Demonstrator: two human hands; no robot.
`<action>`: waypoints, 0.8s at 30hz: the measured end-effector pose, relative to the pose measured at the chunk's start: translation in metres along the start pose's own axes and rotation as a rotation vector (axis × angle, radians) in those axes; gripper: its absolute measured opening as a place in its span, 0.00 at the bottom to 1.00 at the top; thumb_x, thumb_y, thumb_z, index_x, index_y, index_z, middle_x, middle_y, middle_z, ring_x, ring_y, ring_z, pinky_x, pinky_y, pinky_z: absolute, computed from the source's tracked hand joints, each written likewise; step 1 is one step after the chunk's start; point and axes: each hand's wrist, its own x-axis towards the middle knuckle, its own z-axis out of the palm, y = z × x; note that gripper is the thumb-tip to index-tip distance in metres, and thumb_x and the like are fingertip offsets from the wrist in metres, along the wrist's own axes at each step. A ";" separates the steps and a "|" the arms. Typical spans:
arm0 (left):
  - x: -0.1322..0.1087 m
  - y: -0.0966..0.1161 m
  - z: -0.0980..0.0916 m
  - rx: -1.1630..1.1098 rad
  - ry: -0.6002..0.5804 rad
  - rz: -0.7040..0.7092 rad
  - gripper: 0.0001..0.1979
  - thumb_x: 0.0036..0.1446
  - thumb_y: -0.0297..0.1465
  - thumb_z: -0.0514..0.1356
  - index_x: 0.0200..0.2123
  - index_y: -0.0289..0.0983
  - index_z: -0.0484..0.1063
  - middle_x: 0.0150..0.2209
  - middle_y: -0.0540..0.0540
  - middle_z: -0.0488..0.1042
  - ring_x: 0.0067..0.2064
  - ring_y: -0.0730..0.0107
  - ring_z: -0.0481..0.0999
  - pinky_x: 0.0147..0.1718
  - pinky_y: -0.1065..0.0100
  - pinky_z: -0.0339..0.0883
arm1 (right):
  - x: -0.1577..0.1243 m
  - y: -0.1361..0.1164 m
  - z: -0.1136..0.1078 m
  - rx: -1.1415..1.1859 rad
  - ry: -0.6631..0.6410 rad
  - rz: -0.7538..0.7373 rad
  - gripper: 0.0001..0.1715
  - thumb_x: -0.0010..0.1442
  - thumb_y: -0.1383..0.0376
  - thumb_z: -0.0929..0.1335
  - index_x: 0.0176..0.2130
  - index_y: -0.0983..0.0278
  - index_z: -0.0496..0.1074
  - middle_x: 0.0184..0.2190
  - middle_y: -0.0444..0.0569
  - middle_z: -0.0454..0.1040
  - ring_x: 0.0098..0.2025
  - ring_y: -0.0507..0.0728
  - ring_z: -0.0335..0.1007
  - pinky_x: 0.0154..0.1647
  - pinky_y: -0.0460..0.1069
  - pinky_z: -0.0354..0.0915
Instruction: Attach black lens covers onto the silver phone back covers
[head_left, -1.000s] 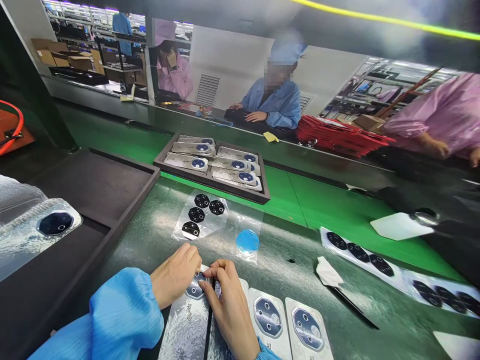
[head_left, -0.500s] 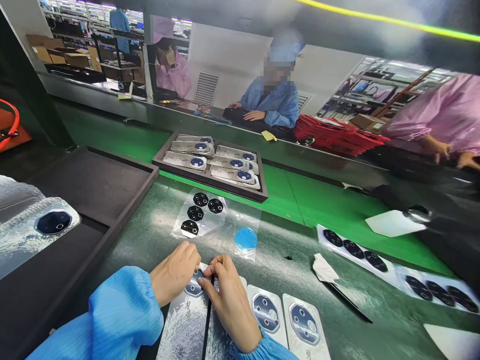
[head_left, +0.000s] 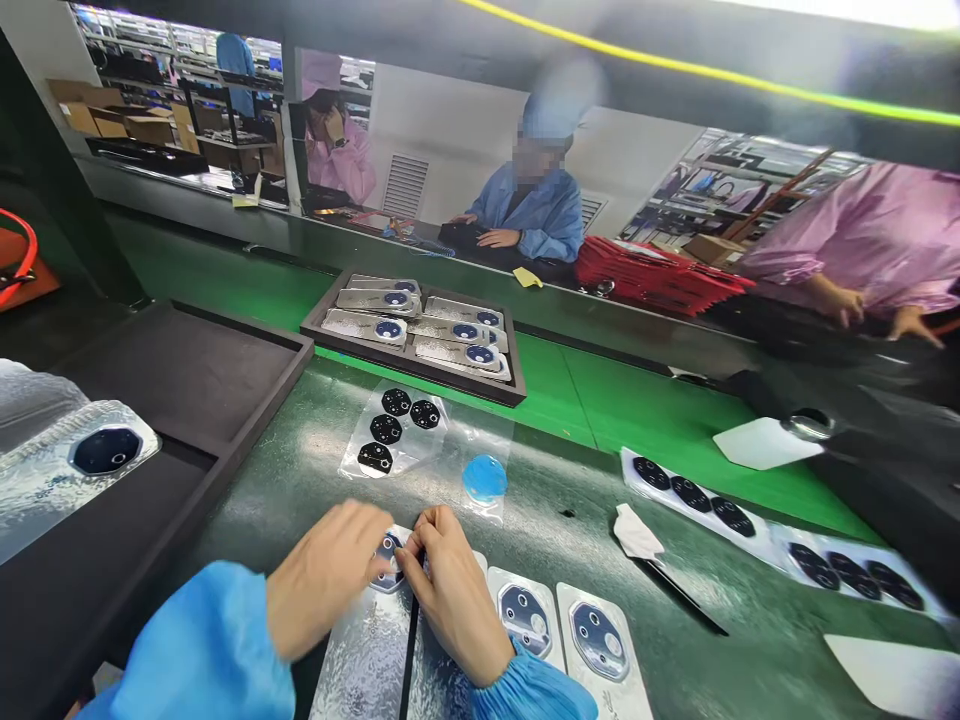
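Your left hand (head_left: 322, 578) and right hand (head_left: 454, 600) meet over the dark octagonal camera piece (head_left: 388, 562) of a silver phone back panel (head_left: 360, 650), and the main risk seems to lie there: uneven fingertip pressure could knock the piece askew or smear its face, and a slip could drag across the panel. Your right cuff (head_left: 529, 690) is also just beside a second panel (head_left: 525, 615), so a careless sideways move could nudge it out of line. The camera piece sits between your hands, just under your fingertips. Your left fingers curl over it from the upper left, and your right fingertips (head_left: 409, 560) close in from its right. Both hands are drawn in, but they hide much of it and the left is blurred, so you cannot tell whether they grip it or only press. Beyond lie a clear film sheet (head_left: 390, 430) of black octagonal stickers and a blue round disc (head_left: 485, 478). To the right are a white wipe (head_left: 637, 532) and a black strip of stickers (head_left: 690, 497). Farther off, a dark tray (head_left: 420, 365) of panels sits on the green conveyor belt (head_left: 660, 430).
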 end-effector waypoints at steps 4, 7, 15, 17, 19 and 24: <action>-0.042 0.024 0.011 0.153 0.155 0.223 0.16 0.70 0.21 0.44 0.48 0.28 0.70 0.44 0.41 0.77 0.49 0.63 0.76 0.49 0.64 0.72 | 0.001 -0.003 0.000 -0.102 -0.028 -0.007 0.10 0.62 0.73 0.63 0.30 0.62 0.63 0.38 0.52 0.65 0.38 0.60 0.66 0.41 0.58 0.69; -0.059 0.029 0.025 0.256 0.181 0.258 0.16 0.69 0.22 0.47 0.50 0.26 0.72 0.50 0.39 0.77 0.56 0.59 0.74 0.56 0.63 0.69 | 0.002 -0.006 -0.001 -0.164 -0.028 -0.031 0.09 0.61 0.74 0.63 0.31 0.62 0.65 0.38 0.53 0.66 0.40 0.62 0.65 0.41 0.59 0.68; -0.063 0.026 0.037 0.289 0.176 0.220 0.17 0.69 0.24 0.46 0.51 0.29 0.73 0.53 0.41 0.76 0.58 0.58 0.73 0.58 0.62 0.69 | 0.006 -0.006 -0.007 -0.131 -0.057 -0.041 0.12 0.56 0.74 0.68 0.25 0.61 0.65 0.35 0.49 0.67 0.39 0.61 0.64 0.39 0.57 0.67; -0.063 0.026 0.038 0.291 0.185 0.232 0.18 0.69 0.23 0.45 0.50 0.28 0.73 0.53 0.39 0.76 0.58 0.57 0.73 0.58 0.61 0.69 | 0.007 -0.005 -0.007 -0.090 -0.059 -0.031 0.13 0.54 0.75 0.68 0.24 0.61 0.64 0.34 0.49 0.67 0.39 0.60 0.63 0.39 0.56 0.66; -0.063 0.026 0.038 0.285 0.190 0.243 0.18 0.68 0.23 0.45 0.49 0.28 0.74 0.53 0.39 0.75 0.58 0.57 0.72 0.57 0.61 0.69 | 0.009 -0.005 -0.006 -0.023 -0.058 -0.017 0.14 0.53 0.76 0.67 0.22 0.61 0.64 0.32 0.48 0.67 0.38 0.60 0.63 0.38 0.55 0.65; -0.062 0.027 0.036 0.284 0.170 0.249 0.17 0.68 0.23 0.47 0.48 0.27 0.74 0.52 0.39 0.76 0.57 0.55 0.73 0.58 0.61 0.68 | 0.015 -0.012 0.005 0.236 0.005 0.106 0.13 0.51 0.71 0.67 0.18 0.61 0.66 0.31 0.48 0.68 0.37 0.60 0.62 0.39 0.55 0.63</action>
